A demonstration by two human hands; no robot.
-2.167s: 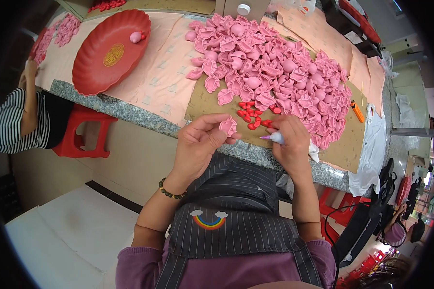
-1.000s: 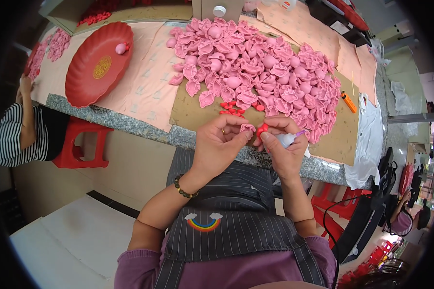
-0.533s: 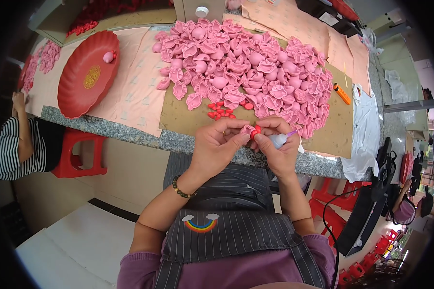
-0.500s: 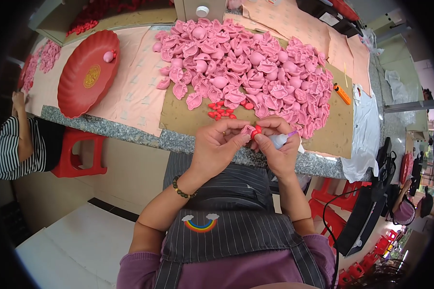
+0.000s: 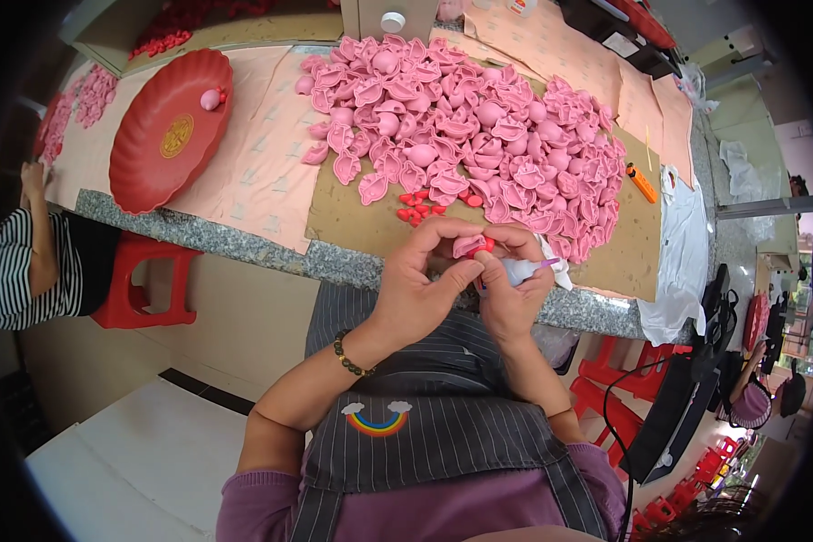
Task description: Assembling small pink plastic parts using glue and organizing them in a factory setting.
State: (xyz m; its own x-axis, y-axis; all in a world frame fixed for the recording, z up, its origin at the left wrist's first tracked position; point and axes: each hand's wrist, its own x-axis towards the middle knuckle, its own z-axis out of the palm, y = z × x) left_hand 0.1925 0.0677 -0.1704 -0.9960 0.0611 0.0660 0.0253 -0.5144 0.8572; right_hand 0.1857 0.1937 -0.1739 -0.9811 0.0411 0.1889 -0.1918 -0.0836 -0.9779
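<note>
My left hand [image 5: 414, 285] is closed, pinching a small pink moulded piece [image 5: 463, 246] at the table's front edge. My right hand [image 5: 510, 303] presses a small red piece [image 5: 489, 243] against it with thumb and forefinger. A white squeeze bottle [image 5: 520, 268] with a purple nozzle [image 5: 546, 264] is also held in my right hand, its nozzle pointing right. Just beyond my hands lie several small red pieces [image 5: 415, 213] on a brown board [image 5: 352, 221]. Behind them spreads a large heap of pink moulded shell-shaped pieces [image 5: 488, 135]. My fingers partly hide where the pink and red pieces meet.
At the left stands a red scalloped tray [image 5: 140, 149], with a pink and red piece [image 5: 210, 98] inside. An orange cutter [image 5: 641, 182] lies right of the heap, beside a white plastic bag [image 5: 677, 262]. Another person in a striped top [image 5: 18, 271] is at far left, near a red stool [image 5: 149, 280].
Both hands have turned slightly, and the pink piece now sits flatter against the red one. More of the bottle shows below my right fingers. The whole view has shifted a little.
</note>
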